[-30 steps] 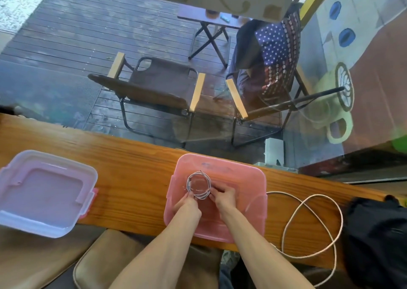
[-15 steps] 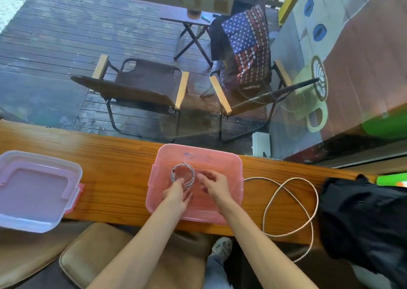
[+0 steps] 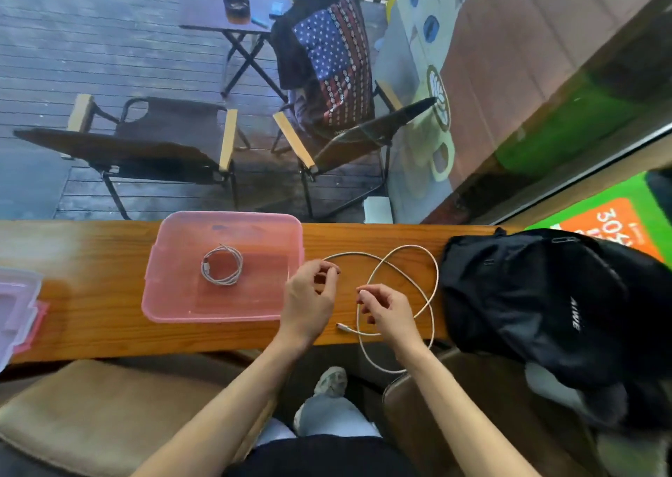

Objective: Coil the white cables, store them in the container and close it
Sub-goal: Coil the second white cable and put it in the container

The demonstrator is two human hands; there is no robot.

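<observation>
A pink open container [image 3: 171, 309] sits on the wooden counter with one coiled white cable [image 3: 222, 270] lying flat inside it. To its right a second white cable [image 3: 400, 269] lies loose on the counter in wide loops, and one loop hangs over the front edge. My left hand [image 3: 309, 294] is just right of the container, with thumb and forefinger curled near the cable's far end. My right hand [image 3: 385, 309] is over the loops, its fingertips at a strand and its fingers apart. The container's lid [image 3: 14, 309] lies at the far left.
A black backpack [image 3: 545, 302] fills the counter's right end, close to the loose cable. Behind the counter [image 3: 91, 313] is a glass pane, with folding chairs outside. Cushioned stools stand below the front edge.
Both hands have left the coiled cable in the container and moved right to the loose cable. The view has swung right, so the lid is now at the left edge.
</observation>
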